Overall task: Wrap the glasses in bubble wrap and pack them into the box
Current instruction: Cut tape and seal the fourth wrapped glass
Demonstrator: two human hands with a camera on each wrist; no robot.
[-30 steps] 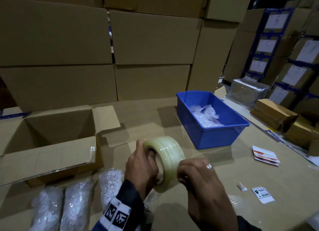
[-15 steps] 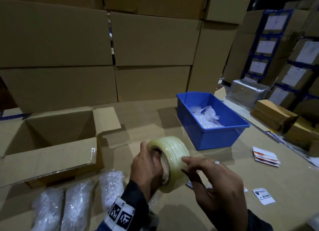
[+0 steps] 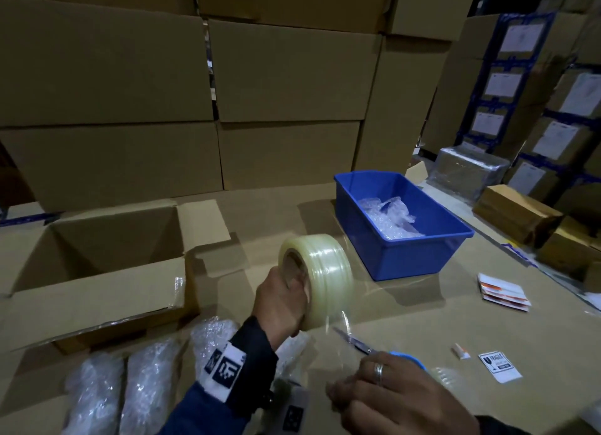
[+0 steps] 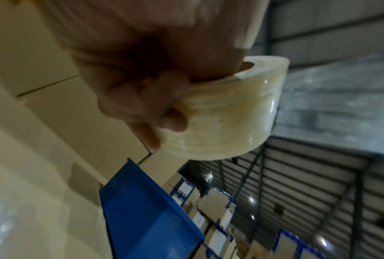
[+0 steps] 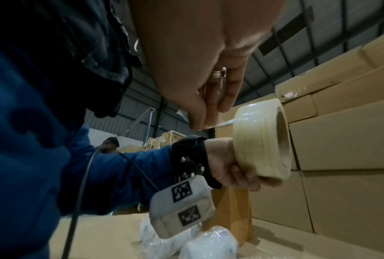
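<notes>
**Tape pulled, wrapped glasses not yet boxed**

Stacked cartons (image 3: 107, 76) walled the back of a cardboard-covered table (image 3: 422, 320). Open box (image 3: 97, 259) sat at left, nothing visible inside it. Blue bin (image 3: 403, 226) at right held leftover bubble wrap (image 3: 388, 218). Wrapped glasses (image 3: 146, 382), at least three bundles, lay in a row on the table just in front of the box, not packed. Left hand (image 3: 283, 301) gripped the tape roll (image 3: 320, 272), fingers through the core. Right hand (image 3: 400, 399) pinched the freed tape end (image 5: 225, 122), strip stretched from roll. Scissors (image 3: 361, 343) lay beneath, partly hidden. Fragile label (image 3: 499, 366) near right edge. Judged: wrapping mostly done; taping under way, packing and box sealing all left.
</notes>
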